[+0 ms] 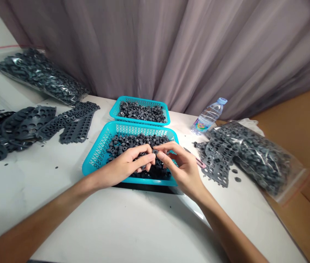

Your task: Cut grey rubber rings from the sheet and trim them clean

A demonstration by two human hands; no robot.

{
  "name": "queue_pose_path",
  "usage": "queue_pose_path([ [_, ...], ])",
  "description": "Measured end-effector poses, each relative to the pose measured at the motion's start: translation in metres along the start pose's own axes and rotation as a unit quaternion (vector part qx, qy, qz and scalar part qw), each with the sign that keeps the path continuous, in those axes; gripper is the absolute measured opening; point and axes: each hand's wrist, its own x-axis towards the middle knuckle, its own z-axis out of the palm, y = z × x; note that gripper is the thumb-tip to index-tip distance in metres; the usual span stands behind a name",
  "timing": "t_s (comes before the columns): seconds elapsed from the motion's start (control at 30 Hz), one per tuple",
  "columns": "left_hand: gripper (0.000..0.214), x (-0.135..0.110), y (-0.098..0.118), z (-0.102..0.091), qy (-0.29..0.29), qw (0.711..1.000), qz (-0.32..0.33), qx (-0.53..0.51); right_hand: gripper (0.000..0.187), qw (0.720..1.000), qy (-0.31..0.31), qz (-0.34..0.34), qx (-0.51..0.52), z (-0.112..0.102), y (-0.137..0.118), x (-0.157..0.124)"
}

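Note:
Over the nearer blue basket (91, 160), my left hand (133, 160) and my right hand (180, 162) meet fingertip to fingertip. Between their thumbs and forefingers is one small dark grey rubber ring (155, 151), pinched from both sides. The left hand's lower fingers curl beneath, and whether they hold more pieces is hidden. Many similar dark rubber pieces (119, 144) lie loose in this basket under my hands. Directly behind it stands a smaller blue basket (168, 118) with more of the same pieces.
Perforated dark rubber sheets (78, 126) and a filled clear bag (42, 76) lie at left. On the right are a water bottle (207, 117), another perforated sheet (216, 160), a pink-handled tool (201, 163) and a second filled bag (264, 157). A grey curtain (155, 47) hangs behind.

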Motion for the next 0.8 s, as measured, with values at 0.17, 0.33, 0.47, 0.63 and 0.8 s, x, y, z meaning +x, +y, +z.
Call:
queue_pose_path([
  [0.17, 0.030, 0.0003, -0.0010, -0.0003, 0.002, 1.000, 0.000, 0.005, 0.016, 1.000, -0.002, 0.001, 0.003, 0.0001, 0.0010, -0.0008],
  [0.33, 0.028, 0.0004, -0.0018, -0.0006, -0.003, 1.000, 0.002, 0.003, 0.016, 1.000, -0.006, -0.001, -0.003, -0.0007, 0.0011, -0.0010],
  [0.47, 0.035, 0.0018, -0.0009, 0.0001, 0.013, 1.000, -0.006, 0.001, 0.019, 1.000, 0.003, 0.002, -0.003, 0.0003, 0.0001, -0.0002],
  [0.63, 0.037, 0.0032, 0.0025, 0.0017, 0.081, 0.996, -0.017, -0.042, 0.020, 0.999, 0.021, 0.006, -0.029, 0.0036, 0.0009, 0.0003],
  [0.8, 0.038, 0.0039, 0.0013, 0.0036, 0.091, 0.990, -0.037, -0.098, 0.017, 0.997, 0.027, -0.009, -0.076, 0.0056, 0.0001, -0.0011],
])
